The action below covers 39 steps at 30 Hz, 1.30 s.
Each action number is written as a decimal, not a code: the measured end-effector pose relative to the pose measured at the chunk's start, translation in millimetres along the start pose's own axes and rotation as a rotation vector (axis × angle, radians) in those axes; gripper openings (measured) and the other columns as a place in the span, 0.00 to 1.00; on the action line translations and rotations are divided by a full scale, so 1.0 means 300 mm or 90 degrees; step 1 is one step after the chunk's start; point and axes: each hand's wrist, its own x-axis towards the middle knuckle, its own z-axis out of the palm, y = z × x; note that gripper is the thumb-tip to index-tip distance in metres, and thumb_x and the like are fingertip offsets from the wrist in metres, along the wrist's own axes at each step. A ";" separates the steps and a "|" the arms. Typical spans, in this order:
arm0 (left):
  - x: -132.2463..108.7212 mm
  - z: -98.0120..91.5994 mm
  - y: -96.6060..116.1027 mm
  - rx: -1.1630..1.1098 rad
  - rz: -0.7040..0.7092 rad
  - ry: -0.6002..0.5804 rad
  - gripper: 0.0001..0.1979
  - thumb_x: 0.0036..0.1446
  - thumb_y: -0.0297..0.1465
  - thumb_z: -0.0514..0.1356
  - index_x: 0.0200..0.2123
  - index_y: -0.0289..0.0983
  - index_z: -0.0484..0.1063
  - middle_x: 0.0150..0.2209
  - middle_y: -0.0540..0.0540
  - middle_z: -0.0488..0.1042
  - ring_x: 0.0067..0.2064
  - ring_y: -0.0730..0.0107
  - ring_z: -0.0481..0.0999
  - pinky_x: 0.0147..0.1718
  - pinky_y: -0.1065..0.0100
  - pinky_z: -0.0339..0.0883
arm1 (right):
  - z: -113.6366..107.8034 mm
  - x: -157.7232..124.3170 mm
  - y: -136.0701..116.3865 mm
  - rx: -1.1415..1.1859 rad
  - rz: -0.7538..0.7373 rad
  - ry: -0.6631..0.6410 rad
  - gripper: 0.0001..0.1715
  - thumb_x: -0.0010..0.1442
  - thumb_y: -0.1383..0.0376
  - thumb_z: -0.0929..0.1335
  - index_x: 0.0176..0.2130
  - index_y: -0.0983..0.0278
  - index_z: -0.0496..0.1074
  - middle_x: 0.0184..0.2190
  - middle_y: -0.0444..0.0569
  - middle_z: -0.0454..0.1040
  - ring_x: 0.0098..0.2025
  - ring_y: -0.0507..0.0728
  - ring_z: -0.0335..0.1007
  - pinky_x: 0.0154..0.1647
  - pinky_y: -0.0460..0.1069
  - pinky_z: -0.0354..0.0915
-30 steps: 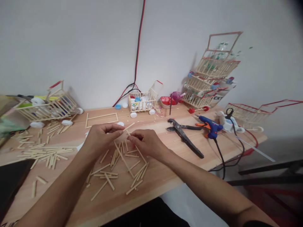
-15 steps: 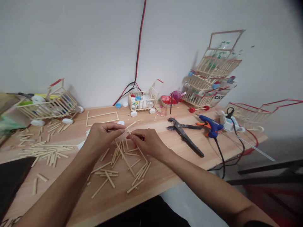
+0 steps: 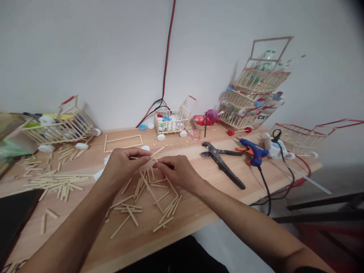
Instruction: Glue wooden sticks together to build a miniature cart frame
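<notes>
My left hand is closed in a pinch on a short wooden stick, whose free end points up to the right. My right hand pinches a frame of thin wooden sticks, its long pieces slanting down toward the table. The short stick meets the frame's upper end between my fingertips; whether the two are joined I cannot tell. Below both hands lies a scatter of loose cut sticks. A second, rectangular stick frame lies flat behind my left hand.
Small stick-built carts stand left, at the back and stacked right. Pliers and a blue glue gun lie right, with a power strip. More sticks lie left near a dark panel.
</notes>
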 end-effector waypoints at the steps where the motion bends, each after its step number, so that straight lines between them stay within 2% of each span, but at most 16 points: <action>1: -0.001 0.001 0.001 -0.002 -0.003 0.001 0.12 0.41 0.38 0.65 0.28 0.38 0.80 0.30 0.46 0.81 0.33 0.61 0.77 0.34 0.65 0.68 | 0.000 0.000 0.000 0.001 0.000 0.002 0.15 0.62 0.67 0.63 0.26 0.66 0.73 0.19 0.40 0.69 0.24 0.47 0.62 0.26 0.42 0.52; 10: 0.000 0.004 -0.003 -0.014 -0.003 0.010 0.12 0.40 0.39 0.66 0.28 0.38 0.80 0.30 0.45 0.81 0.36 0.59 0.78 0.38 0.62 0.69 | 0.004 -0.001 0.009 0.006 0.012 0.008 0.15 0.61 0.66 0.63 0.28 0.65 0.75 0.20 0.41 0.70 0.25 0.48 0.63 0.27 0.42 0.53; 15: -0.011 0.014 0.018 -0.076 -0.013 0.032 0.19 0.46 0.42 0.64 0.40 0.38 0.79 0.41 0.44 0.80 0.45 0.57 0.75 0.46 0.60 0.67 | 0.000 0.006 0.015 0.066 0.017 0.045 0.14 0.62 0.63 0.63 0.32 0.65 0.76 0.20 0.41 0.72 0.24 0.47 0.63 0.27 0.42 0.55; 17: -0.015 0.019 0.026 -0.118 -0.031 0.060 0.23 0.49 0.44 0.62 0.45 0.37 0.76 0.45 0.43 0.78 0.46 0.59 0.75 0.44 0.62 0.68 | -0.009 0.012 0.018 0.078 0.020 0.079 0.15 0.61 0.62 0.64 0.30 0.65 0.76 0.21 0.42 0.72 0.25 0.48 0.63 0.28 0.42 0.55; 20: -0.014 0.023 0.025 -0.212 -0.042 0.089 0.26 0.51 0.47 0.60 0.46 0.36 0.75 0.46 0.41 0.77 0.42 0.63 0.75 0.38 0.66 0.69 | -0.036 0.025 0.028 0.119 0.043 0.147 0.14 0.61 0.62 0.63 0.32 0.66 0.76 0.21 0.43 0.73 0.24 0.48 0.63 0.27 0.42 0.56; 24: -0.014 0.029 0.018 -0.220 -0.090 -0.023 0.23 0.49 0.47 0.62 0.40 0.35 0.77 0.41 0.39 0.78 0.41 0.62 0.76 0.37 0.66 0.69 | -0.087 0.039 0.052 0.169 0.083 0.242 0.14 0.60 0.61 0.64 0.33 0.67 0.75 0.22 0.44 0.73 0.22 0.48 0.62 0.24 0.42 0.55; 28: -0.031 0.044 0.025 -0.183 -0.128 -0.154 0.19 0.44 0.40 0.67 0.39 0.39 0.78 0.39 0.43 0.80 0.40 0.62 0.78 0.38 0.65 0.69 | -0.123 0.043 0.067 0.192 0.096 0.307 0.16 0.59 0.58 0.64 0.34 0.67 0.75 0.20 0.43 0.71 0.20 0.48 0.60 0.23 0.42 0.55; 31: -0.044 0.056 0.032 -0.164 -0.142 -0.197 0.16 0.42 0.39 0.68 0.36 0.40 0.79 0.35 0.45 0.81 0.36 0.61 0.78 0.36 0.64 0.70 | -0.133 0.043 0.068 0.204 0.101 0.321 0.18 0.59 0.56 0.64 0.35 0.67 0.75 0.20 0.43 0.71 0.19 0.47 0.59 0.21 0.42 0.54; 35: -0.052 0.070 0.034 -0.195 -0.167 -0.285 0.17 0.44 0.40 0.67 0.38 0.38 0.78 0.32 0.43 0.81 0.34 0.60 0.79 0.32 0.64 0.70 | -0.128 0.043 0.065 0.209 0.094 0.318 0.19 0.60 0.55 0.63 0.35 0.67 0.75 0.21 0.44 0.71 0.18 0.47 0.57 0.19 0.42 0.53; 39: -0.056 0.082 0.029 -0.217 -0.201 -0.329 0.18 0.43 0.40 0.68 0.38 0.37 0.77 0.33 0.42 0.81 0.35 0.60 0.79 0.33 0.64 0.70 | -0.118 0.046 0.067 0.207 0.078 0.316 0.19 0.60 0.56 0.63 0.35 0.67 0.75 0.21 0.44 0.71 0.19 0.47 0.59 0.21 0.42 0.56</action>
